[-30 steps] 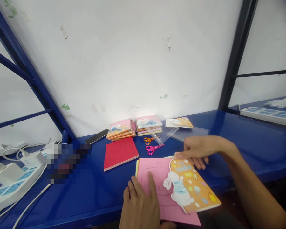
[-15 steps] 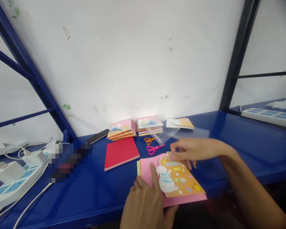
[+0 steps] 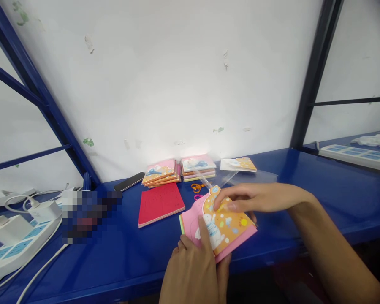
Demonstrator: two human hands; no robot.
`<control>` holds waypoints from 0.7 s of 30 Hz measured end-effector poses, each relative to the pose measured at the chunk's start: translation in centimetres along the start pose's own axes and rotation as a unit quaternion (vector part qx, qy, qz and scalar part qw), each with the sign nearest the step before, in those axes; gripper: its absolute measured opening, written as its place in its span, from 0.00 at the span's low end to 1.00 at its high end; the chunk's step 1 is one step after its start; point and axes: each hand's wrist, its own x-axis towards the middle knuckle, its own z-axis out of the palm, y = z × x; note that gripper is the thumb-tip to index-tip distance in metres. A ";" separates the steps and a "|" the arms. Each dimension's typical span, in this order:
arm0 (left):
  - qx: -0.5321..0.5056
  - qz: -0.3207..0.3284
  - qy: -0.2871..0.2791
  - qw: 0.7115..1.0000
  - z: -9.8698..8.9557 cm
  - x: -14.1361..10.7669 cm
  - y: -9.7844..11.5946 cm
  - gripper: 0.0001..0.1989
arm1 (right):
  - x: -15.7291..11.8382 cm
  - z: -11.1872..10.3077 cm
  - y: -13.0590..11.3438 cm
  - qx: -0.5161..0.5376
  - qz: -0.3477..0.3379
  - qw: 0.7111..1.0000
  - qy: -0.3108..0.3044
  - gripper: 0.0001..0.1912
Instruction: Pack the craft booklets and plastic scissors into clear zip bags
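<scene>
**Q:** What occupies the centre of the figure?

**A:** A pink-and-orange craft booklet (image 3: 220, 223) with a white rabbit on its cover, tilted between two hands above the near edge of a blue metal tabletop (image 3: 281, 247).

**Q:** And the state of the hands?

**A:** Both are closed on the booklet. The left hand (image 3: 190, 270) grips its lower part, thumb pressed to the cover. The right hand (image 3: 237, 200) lies across the orange panel, fingers curled over its upper part.

**Q:** What lies nearby?

**A:** Just left of the booklet, a red booklet (image 3: 160, 204) lies flat. Beyond it are two stacks of booklets (image 3: 161, 172), with orange-handled scissors (image 3: 196, 187) in front of the right stack and a clear plastic sleeve (image 3: 253, 176) to its right. A smartphone (image 3: 128, 181) lies left of the stacks.

**Q:** At far left?

**A:** A white power strip (image 3: 15, 249) with a plugged-in charger (image 3: 11, 229) and cables.
</scene>
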 end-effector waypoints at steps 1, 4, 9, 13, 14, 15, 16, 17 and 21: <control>0.007 -0.009 0.003 1.000 0.0 0.0 0.1 0.30 | 0.0 0.1 -0.2 -0.006 0.003 1.000 -0.005 0.22; 0.020 -0.021 -0.012 1.000 -0.1 0.1 0.4 0.33 | 0.2 0.1 -0.3 -0.014 0.015 1.000 0.006 0.22; -0.010 0.012 -0.083 0.996 -0.5 0.4 -0.2 0.40 | 0.6 -0.4 0.7 -0.083 0.021 0.995 0.044 0.23; -0.077 -0.007 -0.103 0.992 -2.0 0.5 -0.8 0.37 | 0.6 -0.8 1.5 -0.109 0.020 0.991 0.077 0.22; -0.096 -0.017 -0.103 0.990 -2.6 0.5 -1.0 0.34 | 0.6 -0.9 1.5 -0.109 0.021 0.990 0.083 0.21; -0.116 -0.026 -0.103 0.988 -3.1 0.5 -1.2 0.33 | 0.5 -1.0 1.5 -0.108 0.021 0.990 0.089 0.21; -0.133 -0.039 -0.101 0.985 -3.6 0.7 -1.4 0.32 | 0.4 -1.0 1.4 -0.104 0.021 0.990 0.095 0.20; -0.150 -0.060 -0.094 0.982 -4.0 0.8 -1.6 0.33 | 0.2 -1.1 1.4 -0.101 0.019 0.989 0.102 0.20; -0.229 -0.179 0.010 0.957 -3.9 2.4 -2.6 0.42 | -0.5 -1.5 1.1 -0.095 -0.004 0.984 0.147 0.19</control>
